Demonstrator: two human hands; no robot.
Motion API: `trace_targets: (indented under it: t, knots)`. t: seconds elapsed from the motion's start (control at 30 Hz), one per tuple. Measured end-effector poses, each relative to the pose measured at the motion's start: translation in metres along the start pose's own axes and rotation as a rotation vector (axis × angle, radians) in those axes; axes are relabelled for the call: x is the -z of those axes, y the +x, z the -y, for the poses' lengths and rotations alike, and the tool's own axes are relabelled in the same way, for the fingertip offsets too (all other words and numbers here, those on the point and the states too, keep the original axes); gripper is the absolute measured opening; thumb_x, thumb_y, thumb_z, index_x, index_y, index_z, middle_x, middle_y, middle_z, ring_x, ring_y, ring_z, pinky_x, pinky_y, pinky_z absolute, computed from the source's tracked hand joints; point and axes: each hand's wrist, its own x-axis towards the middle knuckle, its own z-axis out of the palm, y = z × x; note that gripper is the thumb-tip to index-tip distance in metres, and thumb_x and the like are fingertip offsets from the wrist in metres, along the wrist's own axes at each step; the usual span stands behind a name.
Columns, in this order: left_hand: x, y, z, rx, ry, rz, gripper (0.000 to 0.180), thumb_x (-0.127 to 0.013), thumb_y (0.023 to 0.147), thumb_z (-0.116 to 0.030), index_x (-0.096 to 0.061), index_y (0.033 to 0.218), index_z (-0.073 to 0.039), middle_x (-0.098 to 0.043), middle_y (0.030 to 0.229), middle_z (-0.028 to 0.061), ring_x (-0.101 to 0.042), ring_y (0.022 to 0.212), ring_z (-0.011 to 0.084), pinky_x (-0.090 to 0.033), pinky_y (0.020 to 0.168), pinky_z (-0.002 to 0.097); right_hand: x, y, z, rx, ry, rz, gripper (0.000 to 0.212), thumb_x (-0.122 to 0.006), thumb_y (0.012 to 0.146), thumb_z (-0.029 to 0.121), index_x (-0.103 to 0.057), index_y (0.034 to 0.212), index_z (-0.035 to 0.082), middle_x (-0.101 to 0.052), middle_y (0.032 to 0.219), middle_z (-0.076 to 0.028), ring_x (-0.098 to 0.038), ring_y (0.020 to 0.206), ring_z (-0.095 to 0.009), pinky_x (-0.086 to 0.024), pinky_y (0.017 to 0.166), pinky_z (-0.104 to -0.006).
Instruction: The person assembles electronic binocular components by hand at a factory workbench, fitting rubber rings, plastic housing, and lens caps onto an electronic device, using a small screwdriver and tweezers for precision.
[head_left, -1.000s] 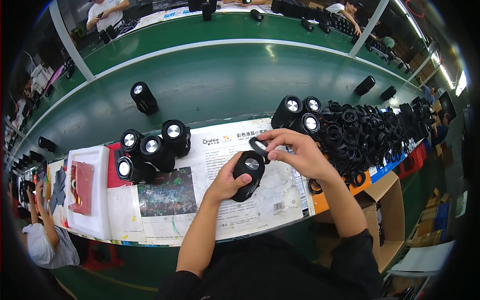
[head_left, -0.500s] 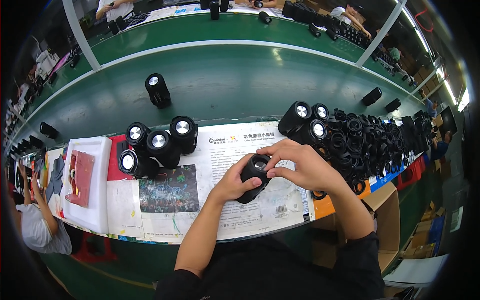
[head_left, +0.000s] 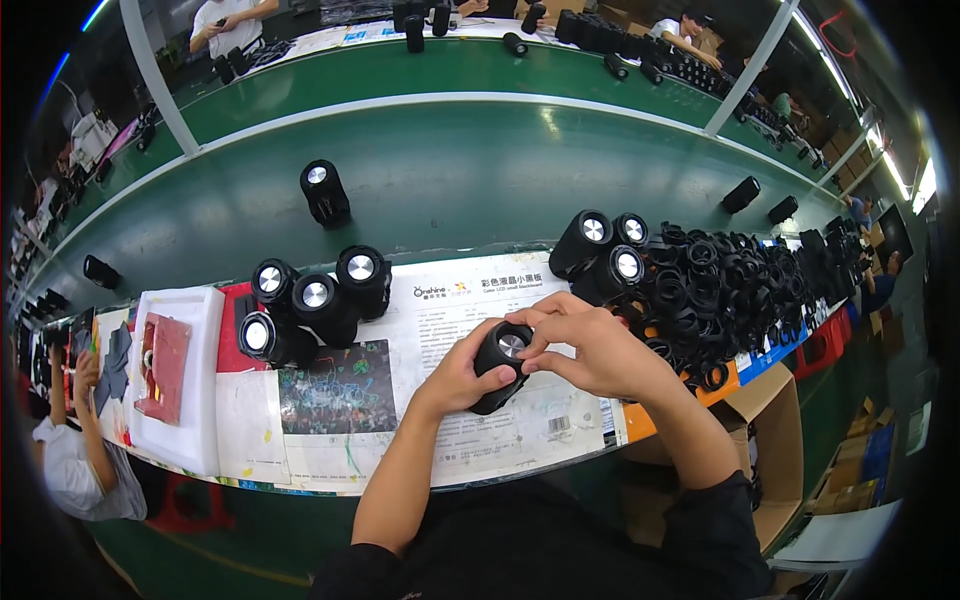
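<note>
In front of me, a black cylindrical speaker [head_left: 488,404] stands tilted over the printed sheet, its round silver end facing up. My left hand [head_left: 455,378] is wrapped round its left side, thumb across the front. With bent fingers and thumb together, my right hand [head_left: 600,350] grips the right rim of the top end; its fingertips partly hide that edge. Several similar speakers [head_left: 335,312] stand or lean in a group to the left. Three more speakers [head_left: 610,262] are beyond my right hand, beside a heap of black rings [head_left: 700,290].
A white foam tray [head_left: 205,380] with a red piece [head_left: 165,368] lies at the left. Another speaker [head_left: 326,196] stands on the green surface behind the bench. An open cardboard box [head_left: 785,450] is at the lower right. Other people work at the left and across the far bench.
My right fingers have shifted from over the speaker's top to its right rim, so more of the silver disc shows. The view has shifted slightly.
</note>
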Motion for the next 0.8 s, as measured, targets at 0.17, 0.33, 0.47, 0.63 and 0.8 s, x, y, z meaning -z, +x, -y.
trace_targets:
  t: [0.17, 0.33, 0.47, 0.63, 0.8]
  knots:
    - [-0.006, 0.001, -0.003, -0.026, 0.052, -0.015, 0.098, -0.089, 0.090, -0.063, -0.054, 0.157, 0.000, -0.069, 0.135, 0.0103, -0.067, 0.123, 0.0206, -0.054, 0.110, 0.0374, 0.011, 0.006, 0.004, 0.000, -0.025, 0.065, 0.024, -0.087, 0.094, 0.012, -0.083, 0.117, 0.008, -0.076, 0.141, -0.011, -0.070, 0.124, -0.031, -0.058, 0.109, -0.0447]
    - [-0.005, -0.002, -0.002, -0.072, 0.025, -0.033, 0.098, -0.089, 0.091, -0.061, -0.053, 0.158, 0.001, -0.067, 0.140, 0.0115, -0.064, 0.131, 0.0217, -0.051, 0.114, 0.0376, 0.014, 0.012, 0.004, 0.255, -0.226, 0.132, 0.057, -0.081, 0.091, -0.002, -0.078, 0.144, 0.018, -0.074, 0.137, -0.009, -0.066, 0.116, -0.034, -0.058, 0.104, -0.0438]
    - [-0.002, -0.003, -0.004, -0.063, -0.006, -0.019, 0.090, -0.093, 0.091, -0.046, -0.054, 0.157, 0.000, -0.069, 0.138, 0.0106, -0.066, 0.128, 0.0214, -0.051, 0.114, 0.0383, 0.006, 0.013, 0.000, 0.302, -0.281, 0.112, 0.059, -0.081, 0.087, -0.004, -0.080, 0.142, 0.019, -0.072, 0.139, -0.010, -0.065, 0.120, -0.035, -0.058, 0.104, -0.0427]
    - [-0.003, -0.003, -0.006, -0.067, -0.035, -0.021, 0.082, -0.094, 0.092, -0.036, -0.056, 0.155, -0.002, -0.073, 0.129, 0.0084, -0.068, 0.122, 0.0197, -0.053, 0.111, 0.0376, 0.003, 0.013, 0.000, 0.329, -0.340, 0.090, 0.063, -0.082, 0.082, -0.005, -0.081, 0.140, 0.019, -0.070, 0.141, -0.012, -0.065, 0.121, -0.036, -0.060, 0.100, -0.0429]
    - [-0.008, -0.001, 0.000, -0.075, -0.031, -0.077, 0.083, -0.098, 0.086, -0.038, -0.061, 0.152, -0.004, -0.074, 0.128, 0.0088, -0.069, 0.118, 0.0194, -0.053, 0.110, 0.0366, 0.007, 0.013, 0.013, 0.342, -0.369, 0.061, 0.058, -0.084, 0.084, -0.001, -0.083, 0.138, 0.020, -0.074, 0.136, -0.013, -0.067, 0.120, -0.035, -0.061, 0.098, -0.0421]
